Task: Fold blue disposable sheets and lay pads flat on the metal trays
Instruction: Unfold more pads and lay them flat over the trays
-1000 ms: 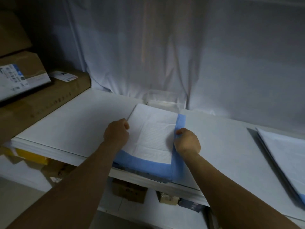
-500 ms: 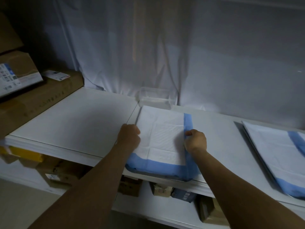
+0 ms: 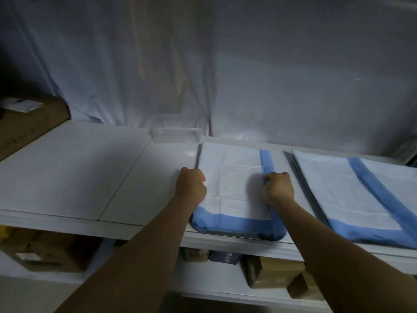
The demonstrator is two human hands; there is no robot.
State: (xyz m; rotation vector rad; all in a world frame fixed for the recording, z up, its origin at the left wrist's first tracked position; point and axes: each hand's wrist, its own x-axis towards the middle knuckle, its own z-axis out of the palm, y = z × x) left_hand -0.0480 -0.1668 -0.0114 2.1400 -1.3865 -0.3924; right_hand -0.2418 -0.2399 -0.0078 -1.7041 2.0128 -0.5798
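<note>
Head view, pad-fitting stage. A white quilted pad with a blue border (image 3: 234,177) lies spread over a shallow metal tray (image 3: 237,235), of which only a thin rim shows at the near edge. The pair sits on the long white shelf (image 3: 79,168), just in front of and to the right of the clear plastic container (image 3: 177,135), which stands at the back against the pale draped sheet (image 3: 203,64). The left hand (image 3: 191,186) is curled into a fist over the pad's left edge, knuckles up and fingers wrapped under. Pad and tray rim appear to be clamped together, though the fingertips are hidden. The right hand (image 3: 278,188) is likewise closed, with the thumb pressed on top of the blue strip at the pad's right edge and the fingers folded beneath it. Neither hand shows a gap. The near blue border already wraps down over the tray's front lip. Farther right of the container, well apart from it, a second blue-bordered pad (image 3: 338,184) lies flat and looks finished. Judged step: seating and tightening the pad on the tray by its two side edges. The next move probably calls for an even outward pull from both hands to smooth the central creases. Each side border would then be tucked under the rim without dragging the tray past the shelf's front edge, which it already reaches. Far left of the container rests a brown cardboard box (image 3: 27,127).
</note>
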